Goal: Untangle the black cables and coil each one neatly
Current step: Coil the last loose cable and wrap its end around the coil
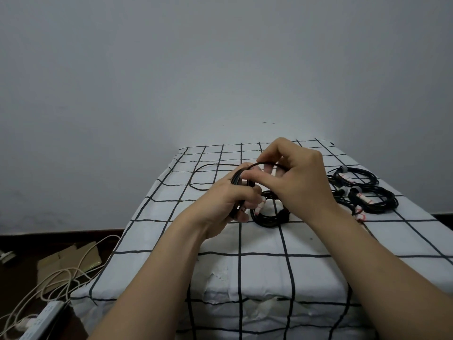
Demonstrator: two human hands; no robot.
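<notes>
My left hand (229,200) grips a bundle of black cable loops (237,179) above the checked table. My right hand (297,177) pinches one strand of the same cable at the top of the loops. The free end of this cable (198,171) trails in a curve across the cloth to the left. A coiled black cable (268,218) with a white and red tie lies on the table just under my hands, partly hidden by them.
Two more coiled black cables (355,176) (375,200) with white-red ties lie at the table's right. The table cloth (264,241) is white with a black grid. On the floor at left are pale cords (56,278), a power strip (41,320) and cardboard (71,258).
</notes>
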